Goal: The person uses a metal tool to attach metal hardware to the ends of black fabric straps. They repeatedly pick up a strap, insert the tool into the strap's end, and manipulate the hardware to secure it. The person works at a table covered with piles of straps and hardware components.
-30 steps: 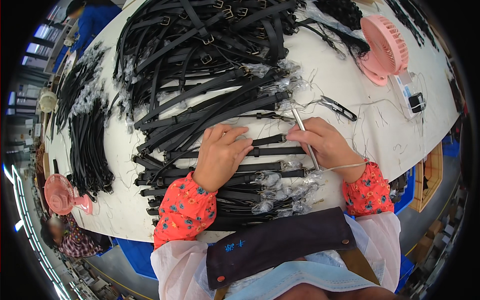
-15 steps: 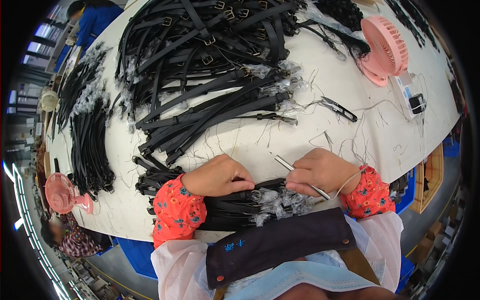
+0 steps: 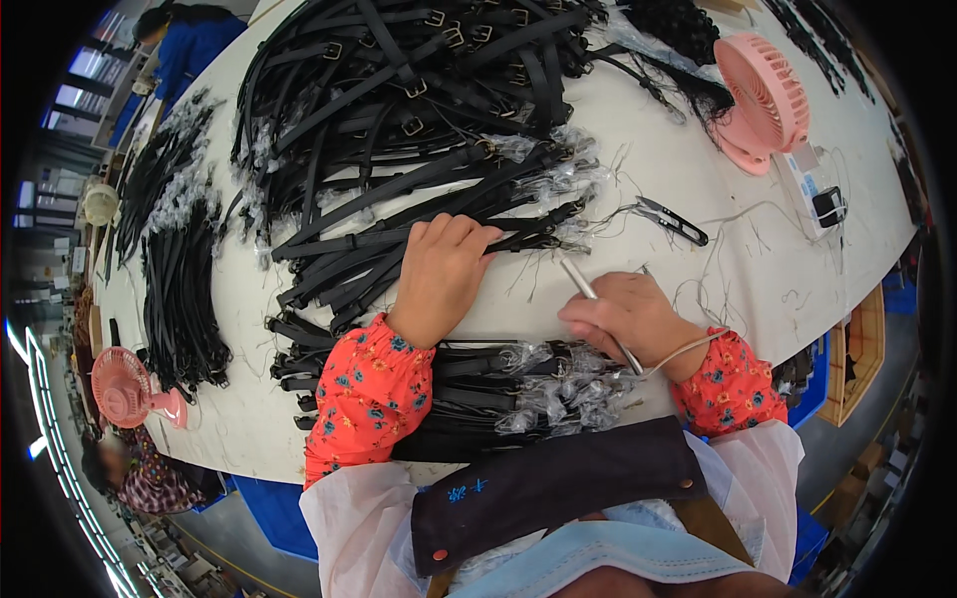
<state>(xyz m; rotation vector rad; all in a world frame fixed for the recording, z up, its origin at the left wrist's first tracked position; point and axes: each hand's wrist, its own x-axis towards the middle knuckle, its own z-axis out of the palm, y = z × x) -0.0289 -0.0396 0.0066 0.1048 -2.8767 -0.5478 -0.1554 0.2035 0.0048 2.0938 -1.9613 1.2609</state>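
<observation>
My left hand point(image 3: 441, 271) lies palm down with fingers spread on a row of black straps point(image 3: 419, 214) whose ends are wrapped in clear plastic. My right hand point(image 3: 630, 317) is closed around a thin silver tool point(image 3: 588, 287), its tip pointing up and left over bare white table point(image 3: 638, 169). Close to my body lies a bundle of black straps point(image 3: 469, 384) with plastic-wrapped ends, under my left forearm.
A big heap of black buckled straps point(image 3: 399, 70) fills the far table. Small black thread snips point(image 3: 673, 219) lie right of the straps. A pink desk fan point(image 3: 763, 100) stands far right, another pink fan point(image 3: 125, 387) at left. More strap piles point(image 3: 174, 269) sit left. A person point(image 3: 140, 473) sits lower left.
My left hand has moved up from the near bundle onto the farther row of straps and spread flat. My right hand with the silver tool has shifted slightly.
</observation>
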